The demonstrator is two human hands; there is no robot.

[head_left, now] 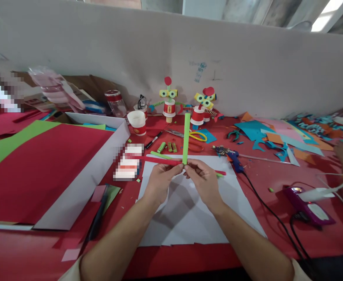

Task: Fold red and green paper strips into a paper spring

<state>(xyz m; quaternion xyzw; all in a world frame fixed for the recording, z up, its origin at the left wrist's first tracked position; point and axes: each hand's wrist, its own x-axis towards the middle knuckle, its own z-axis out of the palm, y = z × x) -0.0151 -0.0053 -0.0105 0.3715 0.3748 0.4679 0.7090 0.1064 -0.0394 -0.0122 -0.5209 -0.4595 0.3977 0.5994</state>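
A green paper strip [186, 136] stands upright between my two hands, with its lower end at my fingertips. A red paper strip [156, 159] runs out to the left from the same spot, and a short red end shows at the right. My left hand [162, 181] pinches the strips where they meet. My right hand [203, 181] pinches them from the other side, its fingers touching those of my left. Both hands are above the white paper [189, 222]. Folded green and red strips [168, 147] lie just behind it.
A white box [101, 152] with coloured sheets is at the left. Paper cups [137, 124] and cup figures [169, 107] stand at the back. A glue gun [236, 160], its cable and a purple power strip [308, 207] are at the right, near paper scraps [256, 130].
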